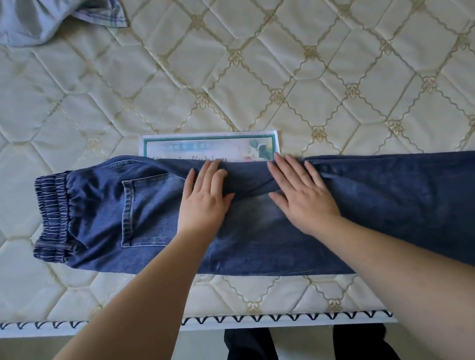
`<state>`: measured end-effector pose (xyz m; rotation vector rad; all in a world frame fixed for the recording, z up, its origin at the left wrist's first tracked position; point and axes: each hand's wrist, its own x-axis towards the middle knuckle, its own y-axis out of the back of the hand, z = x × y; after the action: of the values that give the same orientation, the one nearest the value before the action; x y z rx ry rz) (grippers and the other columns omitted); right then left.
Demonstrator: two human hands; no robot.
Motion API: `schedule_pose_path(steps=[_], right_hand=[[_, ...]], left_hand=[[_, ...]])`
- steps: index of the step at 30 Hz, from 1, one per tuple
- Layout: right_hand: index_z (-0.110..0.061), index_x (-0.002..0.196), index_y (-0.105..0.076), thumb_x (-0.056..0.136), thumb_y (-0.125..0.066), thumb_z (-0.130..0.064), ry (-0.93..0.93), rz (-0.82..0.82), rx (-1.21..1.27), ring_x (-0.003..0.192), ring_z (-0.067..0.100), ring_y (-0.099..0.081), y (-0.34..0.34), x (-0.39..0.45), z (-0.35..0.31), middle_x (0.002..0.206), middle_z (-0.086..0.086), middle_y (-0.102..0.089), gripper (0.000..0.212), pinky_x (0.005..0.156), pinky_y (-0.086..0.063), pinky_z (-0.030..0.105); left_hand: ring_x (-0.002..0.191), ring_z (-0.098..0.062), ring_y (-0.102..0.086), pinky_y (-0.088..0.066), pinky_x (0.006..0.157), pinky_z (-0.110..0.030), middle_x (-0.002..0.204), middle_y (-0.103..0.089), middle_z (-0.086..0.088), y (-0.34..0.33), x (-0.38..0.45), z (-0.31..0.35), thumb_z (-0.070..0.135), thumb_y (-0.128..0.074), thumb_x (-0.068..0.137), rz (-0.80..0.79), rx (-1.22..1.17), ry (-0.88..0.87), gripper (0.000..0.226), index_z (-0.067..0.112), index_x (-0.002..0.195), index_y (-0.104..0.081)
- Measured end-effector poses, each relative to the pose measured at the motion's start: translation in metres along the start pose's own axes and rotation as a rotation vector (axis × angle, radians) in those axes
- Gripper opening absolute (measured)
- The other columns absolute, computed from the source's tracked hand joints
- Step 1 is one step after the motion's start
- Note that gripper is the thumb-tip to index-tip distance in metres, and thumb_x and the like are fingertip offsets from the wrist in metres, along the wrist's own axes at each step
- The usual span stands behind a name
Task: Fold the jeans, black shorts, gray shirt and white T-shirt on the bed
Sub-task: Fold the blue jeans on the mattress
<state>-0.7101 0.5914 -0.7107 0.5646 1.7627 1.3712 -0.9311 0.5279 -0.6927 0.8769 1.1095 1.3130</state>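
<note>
Both hands, left hand (pixel 202 197) and right hand (pixel 302 192), flat on jeans (pixel 400 196).

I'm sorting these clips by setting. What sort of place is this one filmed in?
Most likely a home bedroom. A bare quilted mattress fills the view, jeans lie flat along its near edge under both hands, and a gray garment lies crumpled at the far corner.

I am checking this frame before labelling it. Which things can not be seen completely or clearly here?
- jeans: leg ends cut off by the right edge, head view.
- printed sheet: near part under the jeans, text too blurred to read.
- gray garment: cut off by the top edge.
- Jeans under the left hand and right hand: hidden.
</note>
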Motion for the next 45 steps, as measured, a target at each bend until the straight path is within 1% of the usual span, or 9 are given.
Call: schedule_pose_path(steps=[2, 4, 12, 17, 22, 26, 31, 40, 45], right_hand=[[-0.022, 0.156, 0.002, 0.1, -0.011, -0.054, -0.086, -0.007, 0.027, 0.15, 0.012, 0.005, 0.0, -0.01, 0.027, 0.163, -0.004, 0.006, 0.066, 0.122, 0.002, 0.038], [-0.023, 0.156, 0.007, 0.099, -0.007, -0.056, -0.203, -0.017, 0.062, 0.15, 0.012, 0.009, 0.001, -0.017, 0.05, 0.163, -0.004, 0.01, 0.066, 0.121, 0.006, 0.036], [-0.019, 0.155, 0.007, 0.099, -0.003, -0.053, -0.502, -0.032, 0.169, 0.149, 0.013, 0.011, 0.014, -0.012, 0.054, 0.163, -0.002, 0.012, 0.067, 0.122, 0.005, 0.04], [-0.022, 0.154, 0.012, 0.102, -0.005, -0.048, -0.175, 0.071, 0.232, 0.149, 0.013, 0.015, 0.027, 0.005, -0.029, 0.161, -0.004, 0.017, 0.06, 0.119, 0.012, 0.036], [-0.022, 0.156, -0.006, 0.104, -0.016, -0.044, 0.085, 0.001, 0.215, 0.15, 0.012, 0.003, 0.017, 0.018, -0.081, 0.164, -0.004, -0.001, 0.058, 0.12, 0.01, 0.034], [-0.027, 0.155, 0.011, 0.102, -0.003, -0.05, 0.007, -0.001, 0.141, 0.149, 0.013, 0.016, 0.006, 0.02, -0.041, 0.162, -0.004, 0.016, 0.059, 0.118, 0.016, 0.034], [-0.026, 0.153, 0.007, 0.102, -0.016, -0.05, -0.026, -0.034, 0.019, 0.15, 0.016, 0.006, 0.005, 0.002, 0.008, 0.162, -0.003, 0.011, 0.062, 0.119, 0.014, 0.035], [-0.033, 0.14, 0.034, 0.098, -0.005, -0.055, -0.005, -0.15, 0.08, 0.137, 0.008, 0.04, 0.007, 0.011, 0.012, 0.148, -0.009, 0.043, 0.062, 0.105, 0.036, 0.031], [-0.036, 0.136, 0.039, 0.098, -0.01, -0.057, 0.018, -0.207, 0.132, 0.128, 0.003, 0.049, 0.009, 0.015, 0.015, 0.141, -0.014, 0.052, 0.065, 0.103, 0.037, 0.03]], left_hand=[[0.149, -0.023, -0.019, -0.005, 0.121, -0.048, 0.16, -0.026, -0.002, -0.002, -0.002, -0.01, 0.048, -0.05, 0.094, -0.084, 0.076, 0.075, 0.069, 0.018, 0.152, -0.028], [0.151, -0.023, -0.001, 0.007, 0.119, -0.047, 0.164, -0.005, -0.003, -0.001, -0.003, -0.023, 0.07, -0.028, 0.091, -0.144, 0.158, 0.165, 0.081, 0.027, 0.156, -0.005], [0.148, -0.024, 0.02, 0.01, 0.117, -0.054, 0.16, 0.023, -0.01, -0.01, -0.001, -0.024, 0.083, 0.003, 0.079, -0.212, 0.238, 0.336, 0.086, 0.034, 0.143, 0.034], [0.148, -0.022, 0.021, 0.009, 0.117, -0.054, 0.16, 0.026, -0.009, -0.012, 0.0, -0.027, 0.083, 0.004, 0.079, -0.229, 0.209, 0.339, 0.085, 0.036, 0.139, 0.04], [0.148, -0.022, 0.021, 0.007, 0.118, -0.054, 0.159, 0.026, -0.008, -0.011, 0.0, -0.028, 0.083, 0.001, 0.078, -0.238, 0.194, 0.329, 0.086, 0.038, 0.14, 0.04], [0.148, -0.021, 0.021, 0.007, 0.118, -0.053, 0.16, 0.026, -0.007, -0.011, -0.001, -0.028, 0.085, 0.001, 0.079, -0.219, 0.197, 0.325, 0.086, 0.038, 0.142, 0.036], [0.148, -0.023, 0.021, 0.015, 0.115, -0.057, 0.16, 0.024, -0.012, -0.005, -0.005, -0.03, 0.088, 0.001, 0.078, -0.19, 0.241, 0.346, 0.088, 0.039, 0.147, 0.028], [0.149, -0.029, 0.014, 0.007, 0.117, -0.057, 0.161, 0.02, -0.013, 0.024, -0.023, -0.075, 0.076, 0.004, 0.085, -0.284, 0.335, 0.375, 0.074, 0.041, 0.146, 0.029], [0.147, -0.032, 0.021, 0.019, 0.112, -0.055, 0.16, 0.021, -0.017, 0.031, -0.018, -0.066, 0.071, 0.001, 0.089, -0.316, 0.427, 0.346, 0.072, 0.037, 0.146, 0.03]])
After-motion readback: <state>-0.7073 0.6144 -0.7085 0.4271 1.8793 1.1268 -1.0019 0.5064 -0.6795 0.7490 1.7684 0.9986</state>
